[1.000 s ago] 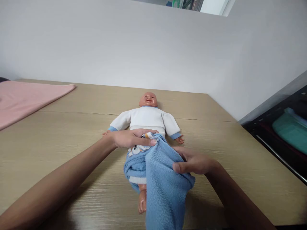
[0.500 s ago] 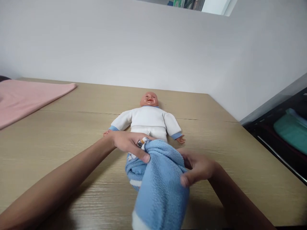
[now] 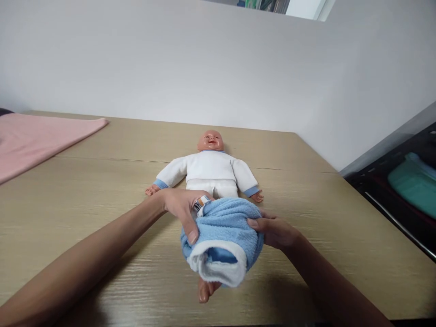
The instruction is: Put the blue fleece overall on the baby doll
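A baby doll (image 3: 210,169) in a white top with blue cuffs lies on its back on the wooden table (image 3: 85,200), head toward the wall. Bunched blue fleece trousers (image 3: 223,231) with a white cuff cover its legs; one bare foot (image 3: 204,290) sticks out below. My left hand (image 3: 182,209) grips the left side of the bunched trousers, thumb pressed into the fabric. On the right side, my right hand (image 3: 275,231) pinches the same fabric.
A pink cloth (image 3: 30,141) lies flat at the table's far left. A white wall stands just behind the table. To the right, a dark rack (image 3: 402,200) holds a folded teal cloth (image 3: 413,181).
The long trouser leg that hung toward me has been gathered up into a roll with its white cuff facing me. Both hands slid down the sides. A bare doll foot shows again.
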Motion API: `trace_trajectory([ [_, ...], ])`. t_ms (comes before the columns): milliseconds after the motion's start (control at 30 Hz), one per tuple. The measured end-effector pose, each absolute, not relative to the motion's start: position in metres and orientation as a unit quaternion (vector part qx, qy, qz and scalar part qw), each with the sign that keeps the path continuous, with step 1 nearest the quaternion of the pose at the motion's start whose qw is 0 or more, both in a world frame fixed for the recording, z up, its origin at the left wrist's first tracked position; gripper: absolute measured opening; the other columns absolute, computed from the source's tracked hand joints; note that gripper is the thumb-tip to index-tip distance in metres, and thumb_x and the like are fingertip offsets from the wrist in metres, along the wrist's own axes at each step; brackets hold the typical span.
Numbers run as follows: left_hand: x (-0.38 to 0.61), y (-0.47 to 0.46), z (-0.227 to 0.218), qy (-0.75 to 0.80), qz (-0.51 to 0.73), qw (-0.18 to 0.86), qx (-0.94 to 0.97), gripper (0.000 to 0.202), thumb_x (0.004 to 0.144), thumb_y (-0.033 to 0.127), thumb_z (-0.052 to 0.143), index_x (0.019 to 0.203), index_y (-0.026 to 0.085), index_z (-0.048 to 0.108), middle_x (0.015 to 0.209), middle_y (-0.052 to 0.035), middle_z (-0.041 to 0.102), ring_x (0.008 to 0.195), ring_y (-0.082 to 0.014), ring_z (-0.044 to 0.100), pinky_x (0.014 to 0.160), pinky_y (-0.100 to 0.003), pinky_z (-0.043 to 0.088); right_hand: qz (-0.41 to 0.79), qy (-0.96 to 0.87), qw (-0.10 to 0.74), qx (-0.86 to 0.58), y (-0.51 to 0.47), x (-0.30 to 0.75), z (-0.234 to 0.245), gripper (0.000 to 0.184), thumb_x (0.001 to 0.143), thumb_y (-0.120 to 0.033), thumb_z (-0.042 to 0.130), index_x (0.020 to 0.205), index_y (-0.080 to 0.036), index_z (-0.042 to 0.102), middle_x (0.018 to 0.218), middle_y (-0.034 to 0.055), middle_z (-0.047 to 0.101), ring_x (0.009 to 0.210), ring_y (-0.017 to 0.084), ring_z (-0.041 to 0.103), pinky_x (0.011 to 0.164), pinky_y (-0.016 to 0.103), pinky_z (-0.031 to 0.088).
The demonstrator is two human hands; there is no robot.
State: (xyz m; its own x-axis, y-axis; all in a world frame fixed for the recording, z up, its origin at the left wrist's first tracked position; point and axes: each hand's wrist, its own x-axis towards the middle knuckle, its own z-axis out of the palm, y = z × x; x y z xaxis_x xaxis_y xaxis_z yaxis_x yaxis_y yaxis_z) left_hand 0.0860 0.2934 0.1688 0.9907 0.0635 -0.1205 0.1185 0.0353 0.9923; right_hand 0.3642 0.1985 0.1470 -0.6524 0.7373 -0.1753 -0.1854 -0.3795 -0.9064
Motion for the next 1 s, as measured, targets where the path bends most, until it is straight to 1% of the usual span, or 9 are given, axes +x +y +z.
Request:
trace_trajectory([
  [100,0.088,0.292,0.169,0.090,0.010,0.717,0.691,0.047,0.071,0.059,0.104,0.079,0.020,0.080,0.070,-0.0021,0.073,0.062,-0.0180,0.063,0.062,-0.028,0.061,0.753,-0.519,0.260,-0.311,0.200,0.362,0.150,0.047,0.087,-0.059,0.095,0.110,-0.020,0.081,0.102,0.0029,0.077,0.089,0.017,0.068,0.084,0.028,0.058],
  [233,0.089,0.290,0.167,0.100,0.034,0.725,0.681,0.044,0.085,0.060,0.096,0.085,0.019,0.080,0.074,-0.0008,0.073,0.066,-0.0161,0.064,0.069,-0.026,0.061,0.723,-0.594,0.222,-0.276,0.201,0.364,0.162,0.068,0.080,-0.064,0.099,0.126,-0.019,0.079,0.113,0.0054,0.076,0.093,0.018,0.066,0.077,0.025,0.057],
  [367,0.087,0.289,0.166,0.101,0.051,0.731,0.673,0.045,0.088,0.059,0.095,0.102,0.019,0.081,0.089,-0.0012,0.078,0.080,-0.0172,0.069,0.082,-0.027,0.063,0.718,-0.607,0.207,-0.270,0.201,0.364,0.164,0.055,0.080,-0.060,0.099,0.109,-0.018,0.081,0.097,0.0021,0.075,0.086,0.017,0.068,0.078,0.026,0.058],
  [500,0.086,0.288,0.167,0.069,0.066,0.724,0.683,0.042,0.097,0.059,0.087,0.099,0.017,0.083,0.097,-0.0054,0.081,0.085,-0.0177,0.071,0.086,-0.025,0.061,0.718,-0.561,0.284,-0.298,0.201,0.361,0.157,0.046,0.082,-0.057,0.098,0.106,-0.021,0.082,0.101,0.0012,0.077,0.093,0.019,0.071,0.090,0.029,0.060],
  [633,0.086,0.286,0.166,0.087,0.060,0.731,0.674,0.044,0.095,0.059,0.088,0.110,0.018,0.083,0.102,-0.0067,0.083,0.091,-0.0206,0.073,0.089,-0.029,0.062,0.753,-0.509,0.312,-0.278,0.194,0.356,0.162,0.043,0.085,-0.061,0.093,0.093,-0.021,0.081,0.089,-0.0004,0.074,0.077,0.015,0.067,0.075,0.024,0.057],
  [700,0.086,0.284,0.168,0.124,0.050,0.723,0.678,0.050,0.092,0.062,0.090,0.118,0.019,0.082,0.112,-0.0074,0.083,0.102,-0.0233,0.075,0.095,-0.032,0.062,0.738,-0.512,0.326,-0.296,0.185,0.353,0.170,0.043,0.085,-0.060,0.094,0.098,-0.021,0.082,0.092,-0.0001,0.077,0.081,0.016,0.070,0.076,0.024,0.058],
  [833,0.089,0.275,0.185,0.203,0.019,0.695,0.690,0.054,0.093,0.062,0.088,0.131,0.025,0.079,0.133,-0.0054,0.081,0.130,-0.0288,0.071,0.110,-0.036,0.057,0.638,-0.530,0.373,-0.415,0.158,0.340,0.181,0.042,0.086,-0.049,0.094,0.119,-0.024,0.083,0.113,0.0033,0.085,0.110,0.026,0.079,0.097,0.033,0.063],
  [900,0.093,0.268,0.196,0.221,0.006,0.672,0.707,0.049,0.096,0.059,0.084,0.133,0.028,0.078,0.138,-0.0030,0.080,0.136,-0.0297,0.069,0.112,-0.035,0.055,0.571,-0.520,0.407,-0.489,0.145,0.331,0.180,0.037,0.089,-0.046,0.088,0.118,-0.023,0.083,0.117,0.0055,0.086,0.112,0.029,0.080,0.100,0.039,0.065],
  [1000,0.101,0.257,0.207,0.221,-0.010,0.612,0.759,0.040,0.099,0.051,0.081,0.130,0.027,0.077,0.136,-0.0007,0.080,0.132,-0.0294,0.071,0.109,-0.034,0.054,0.470,-0.502,0.449,-0.570,0.134,0.320,0.174,0.033,0.091,-0.048,0.079,0.109,-0.021,0.085,0.110,0.0087,0.088,0.107,0.033,0.082,0.095,0.043,0.067],
])
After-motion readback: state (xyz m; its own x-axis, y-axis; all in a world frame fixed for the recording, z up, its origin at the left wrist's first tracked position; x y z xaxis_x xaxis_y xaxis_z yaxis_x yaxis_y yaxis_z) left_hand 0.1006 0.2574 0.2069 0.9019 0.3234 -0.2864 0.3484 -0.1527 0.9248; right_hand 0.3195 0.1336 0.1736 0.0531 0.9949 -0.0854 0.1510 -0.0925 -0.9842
